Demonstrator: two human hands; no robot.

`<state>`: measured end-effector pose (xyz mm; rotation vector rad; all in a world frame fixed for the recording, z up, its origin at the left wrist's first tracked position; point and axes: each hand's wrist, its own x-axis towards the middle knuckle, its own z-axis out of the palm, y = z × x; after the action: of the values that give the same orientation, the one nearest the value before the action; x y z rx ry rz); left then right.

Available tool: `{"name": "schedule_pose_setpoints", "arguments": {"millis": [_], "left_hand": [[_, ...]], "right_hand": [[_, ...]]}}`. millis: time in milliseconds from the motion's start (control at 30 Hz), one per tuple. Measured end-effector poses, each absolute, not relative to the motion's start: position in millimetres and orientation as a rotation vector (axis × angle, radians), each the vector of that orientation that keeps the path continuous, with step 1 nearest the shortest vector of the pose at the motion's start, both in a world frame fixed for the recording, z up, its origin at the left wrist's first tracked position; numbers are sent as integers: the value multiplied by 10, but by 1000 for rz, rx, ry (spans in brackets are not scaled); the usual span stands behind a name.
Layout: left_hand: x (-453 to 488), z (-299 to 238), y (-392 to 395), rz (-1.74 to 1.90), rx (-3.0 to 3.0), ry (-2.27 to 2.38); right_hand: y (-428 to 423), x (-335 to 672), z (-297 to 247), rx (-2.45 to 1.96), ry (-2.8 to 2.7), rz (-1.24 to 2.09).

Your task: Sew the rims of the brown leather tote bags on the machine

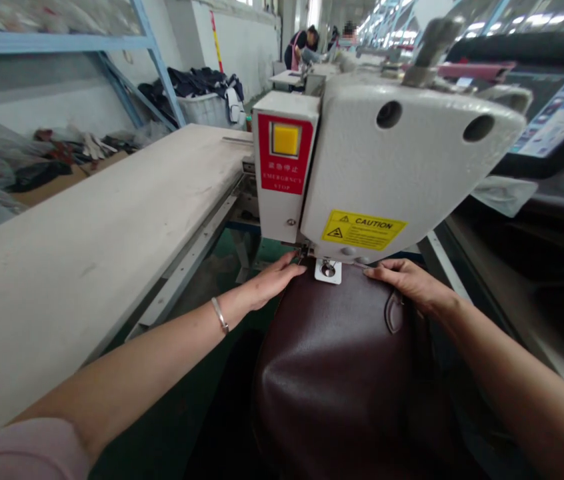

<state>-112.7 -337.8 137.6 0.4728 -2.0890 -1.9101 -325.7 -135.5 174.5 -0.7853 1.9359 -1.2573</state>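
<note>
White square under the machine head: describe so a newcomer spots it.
Find the big pale machine head with the yellow CAUTION label. Just below, between left hand and right hand, the white square lies against dark brown leather. Unlike the leather, it is flat white with a round metallic centre.

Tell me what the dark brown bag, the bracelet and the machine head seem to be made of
The dark brown bag looks like smooth leather, or a synthetic imitation, judging by its soft sheen and rounded contours. The bracelet seems to be polished, silver-coloured metal, as it's thin and shiny. The machine head is probably metal, given its rigid, pale, faintly textured, paint-like surface.
</note>
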Motion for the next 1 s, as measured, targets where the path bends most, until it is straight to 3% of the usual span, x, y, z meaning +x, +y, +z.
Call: {"name": "schedule_pose_setpoints", "arguments": {"millis": [300, 1000], "left_hand": [[-1138, 1449, -3346, -1742, 429, -2171], [-1090, 1481, -3313, -1739, 341, -2147]], "right_hand": [[-1404, -3273, 1746, -765, 1919, -1277], [-1413, -3184, 1809, -711, 1853, -1305]]}}
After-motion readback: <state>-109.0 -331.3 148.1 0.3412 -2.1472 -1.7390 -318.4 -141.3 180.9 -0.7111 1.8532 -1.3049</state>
